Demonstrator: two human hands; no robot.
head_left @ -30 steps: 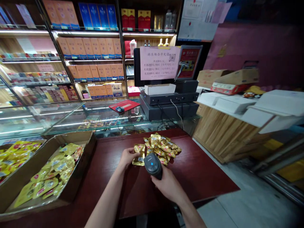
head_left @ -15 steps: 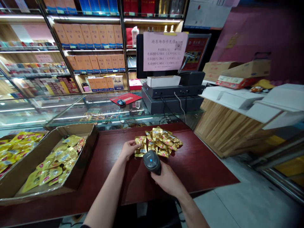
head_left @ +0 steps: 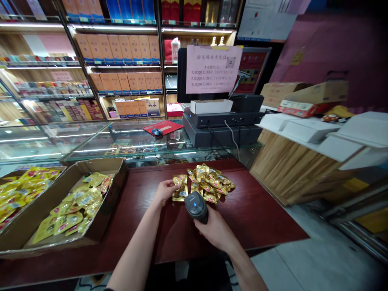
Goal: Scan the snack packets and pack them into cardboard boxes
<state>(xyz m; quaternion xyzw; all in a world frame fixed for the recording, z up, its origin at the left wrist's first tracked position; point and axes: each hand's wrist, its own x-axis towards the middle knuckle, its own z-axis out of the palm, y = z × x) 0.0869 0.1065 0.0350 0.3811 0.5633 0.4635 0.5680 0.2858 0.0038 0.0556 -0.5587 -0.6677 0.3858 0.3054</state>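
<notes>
My left hand (head_left: 165,191) pinches the left edge of a gold packet (head_left: 181,189) on the dark red table (head_left: 142,226). In my right hand (head_left: 214,226) is a black handheld scanner (head_left: 195,205) with a small blue light on top, its head near the packet's lower right corner. A pile of gold packets (head_left: 212,182) lies just right of the held packet, behind the scanner. The scanner hides the pile's near left part.
At the left stand an open cardboard box (head_left: 106,218) of gold packets and another box with yellow packets (head_left: 27,186). Behind the table are a glass counter (head_left: 136,139), a mouse (head_left: 157,132) and a monitor with a pink notice (head_left: 212,68).
The view has shifted slightly, so the scene sits a little lower and further right. Both hands keep their holds, with no clear movement of packet or scanner on the table.
</notes>
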